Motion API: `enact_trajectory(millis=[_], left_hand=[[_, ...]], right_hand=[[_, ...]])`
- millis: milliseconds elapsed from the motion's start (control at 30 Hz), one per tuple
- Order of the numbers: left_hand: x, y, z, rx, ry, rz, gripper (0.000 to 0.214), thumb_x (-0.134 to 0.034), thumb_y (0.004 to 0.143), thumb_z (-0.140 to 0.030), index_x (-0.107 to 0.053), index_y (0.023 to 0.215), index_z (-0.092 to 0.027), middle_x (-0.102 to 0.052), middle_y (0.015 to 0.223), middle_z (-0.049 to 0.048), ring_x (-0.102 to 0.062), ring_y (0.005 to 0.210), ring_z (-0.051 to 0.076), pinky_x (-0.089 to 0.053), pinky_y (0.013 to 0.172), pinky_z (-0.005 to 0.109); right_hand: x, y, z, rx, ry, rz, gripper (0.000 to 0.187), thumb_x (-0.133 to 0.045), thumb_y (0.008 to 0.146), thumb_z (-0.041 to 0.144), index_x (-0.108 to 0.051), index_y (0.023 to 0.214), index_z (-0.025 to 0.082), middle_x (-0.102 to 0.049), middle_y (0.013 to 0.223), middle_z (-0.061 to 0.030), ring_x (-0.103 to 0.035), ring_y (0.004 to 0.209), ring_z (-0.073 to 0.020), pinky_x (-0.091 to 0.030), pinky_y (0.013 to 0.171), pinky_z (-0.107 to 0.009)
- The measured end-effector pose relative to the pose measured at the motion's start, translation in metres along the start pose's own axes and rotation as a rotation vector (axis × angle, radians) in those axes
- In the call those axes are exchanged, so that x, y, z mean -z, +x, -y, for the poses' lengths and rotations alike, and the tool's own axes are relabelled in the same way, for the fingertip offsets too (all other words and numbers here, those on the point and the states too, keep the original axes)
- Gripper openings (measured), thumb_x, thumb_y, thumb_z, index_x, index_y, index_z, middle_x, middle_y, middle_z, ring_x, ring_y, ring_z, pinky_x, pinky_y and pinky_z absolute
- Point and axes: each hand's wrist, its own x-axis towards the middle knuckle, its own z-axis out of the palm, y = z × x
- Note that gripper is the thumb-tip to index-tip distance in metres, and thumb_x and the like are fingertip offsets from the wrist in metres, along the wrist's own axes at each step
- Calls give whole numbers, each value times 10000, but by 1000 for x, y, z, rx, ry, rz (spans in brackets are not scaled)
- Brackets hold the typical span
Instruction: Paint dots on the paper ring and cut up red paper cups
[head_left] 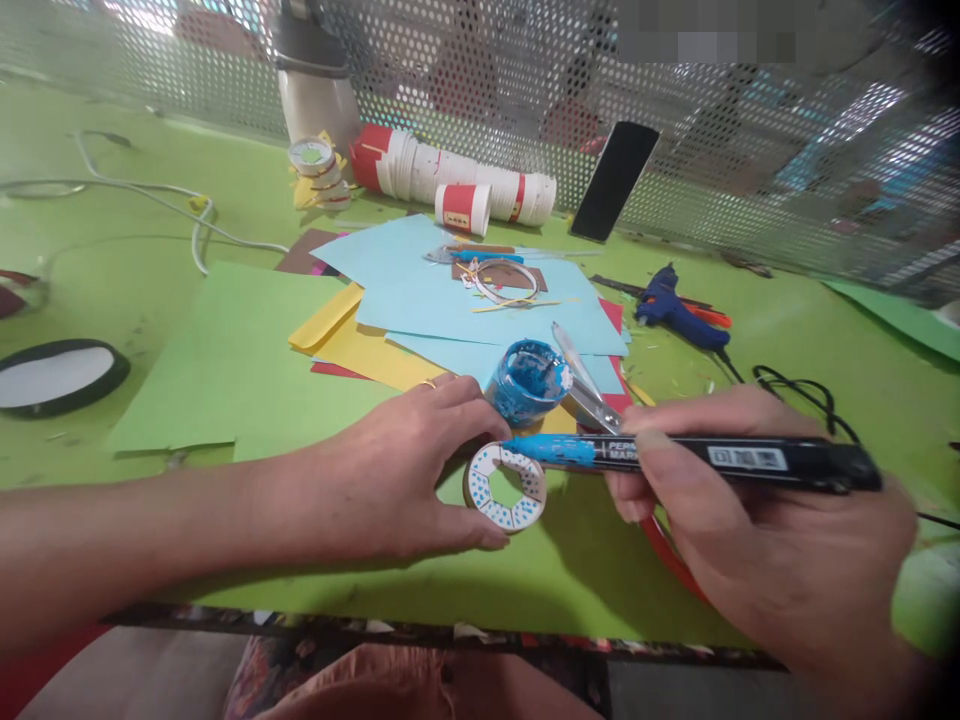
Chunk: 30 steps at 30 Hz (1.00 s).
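Observation:
My left hand (pixel 405 470) lies on the green table and pinches a small white paper ring (pixel 504 488) dotted with blue. My right hand (pixel 757 520) grips a black permanent marker (pixel 720 460) whose blue-stained tip rests on the ring's upper edge. Just behind the ring stands a small blue-painted cup (pixel 529 380). Scissors (pixel 581 385) lie to the right of the cup.
Blue, yellow and green paper sheets (pixel 465 300) cover the table's middle. A stack of red-and-white paper cups (pixel 465 185) lies at the back near a phone (pixel 615 180) leaning on the mesh wall. A blue glue gun (pixel 679 310) sits at the right. A black-rimmed disc (pixel 56 375) is at the left.

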Motion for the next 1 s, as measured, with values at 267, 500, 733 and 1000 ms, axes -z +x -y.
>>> enact_trajectory(millis=[267, 500, 733, 1000], left_hand=[[-1, 1, 1, -14, 1, -6, 474, -802, 702, -361, -651, 1099, -152, -592, 1046, 79, -565, 997, 263, -485, 861, 414], [0, 1, 1, -18, 7, -4, 484, -801, 713, -348, -646, 1126, -150, -591, 1053, 77, -568, 982, 253, -484, 864, 409], [-1, 0, 1, -24, 13, -12, 488, -800, 711, -367, -648, 1125, -157, -588, 1054, 75, -569, 981, 252, -484, 864, 409], [-1, -1, 2, -25, 14, -14, 471, -799, 704, -347, -650, 1112, -167, -590, 1042, 69, -570, 975, 249, -486, 855, 400]], right_hand=[[-4, 1, -4, 40, -50, 52, 101, -732, 794, 245, -671, 722, 278, -657, 551, 76, -564, 424, -98, -454, 451, -237], [-5, 0, -5, 70, -47, 86, 88, -741, 802, 251, -678, 745, 276, -662, 578, 88, -592, 459, -77, -468, 497, -207], [-6, 1, -7, 80, -53, 116, 80, -742, 808, 261, -678, 763, 281, -666, 588, 80, -594, 450, -91, -472, 479, -226], [-6, 0, -7, 70, -33, 109, 79, -728, 813, 257, -673, 765, 288, -662, 586, 86, -605, 462, -87, -469, 493, -225]])
